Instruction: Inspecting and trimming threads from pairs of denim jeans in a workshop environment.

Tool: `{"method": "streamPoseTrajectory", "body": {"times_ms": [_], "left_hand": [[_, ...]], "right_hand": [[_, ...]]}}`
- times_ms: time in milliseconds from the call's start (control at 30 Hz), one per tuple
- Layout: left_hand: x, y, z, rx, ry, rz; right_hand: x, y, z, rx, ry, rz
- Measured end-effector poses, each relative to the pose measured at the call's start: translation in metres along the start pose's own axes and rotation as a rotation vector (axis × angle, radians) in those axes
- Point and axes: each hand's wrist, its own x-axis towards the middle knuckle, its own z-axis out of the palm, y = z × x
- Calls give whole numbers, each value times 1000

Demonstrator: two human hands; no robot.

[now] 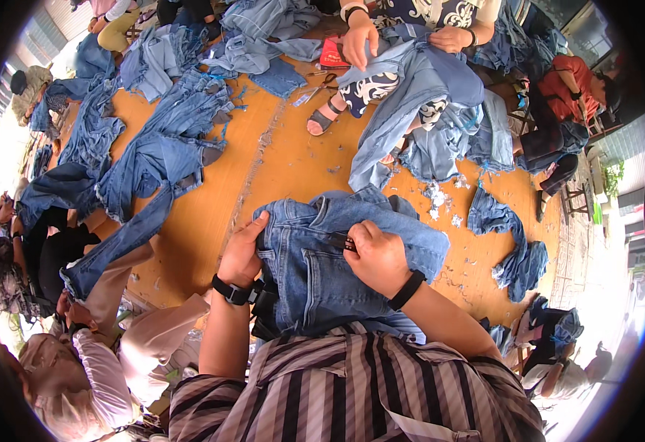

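A pair of blue jeans [337, 283] lies spread across my lap, its seams and a pocket facing up. My left hand [243, 250] grips the jeans by the left edge of the waist part, thumb on top. My right hand [377, 258] is closed in a fist over the middle of the cloth. From that fist a small dark tool [346, 242] sticks out toward the pocket seam; most of it is hidden by the fingers, so its kind is unclear. Both wrists wear black bands.
Heaps of jeans [153, 158] cover the left of the orange-brown board [293, 140]. Opposite, a co-worker's hands [359, 43] handle light blue denim [411, 96]. Scissors [327, 82] lie near a sandalled foot [322, 121]. A denim piece [510, 236] and white lint [438, 197] lie right.
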Motion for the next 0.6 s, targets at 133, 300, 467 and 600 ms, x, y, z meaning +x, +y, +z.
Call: {"method": "streamPoseTrajectory", "body": {"times_ms": [133,300,467,600], "left_hand": [[-1,3,-6,-35,-38,0],[-1,3,-19,-77,-98,11],[-1,6,-17,-71,-102,13],[3,5,-20,-87,-106,13]], "right_hand": [[6,13,10,130,112,30],[-4,19,-16,214,173,196],[2,-11,-12,333,92,64],[8,-14,1,223,54,4]]}}
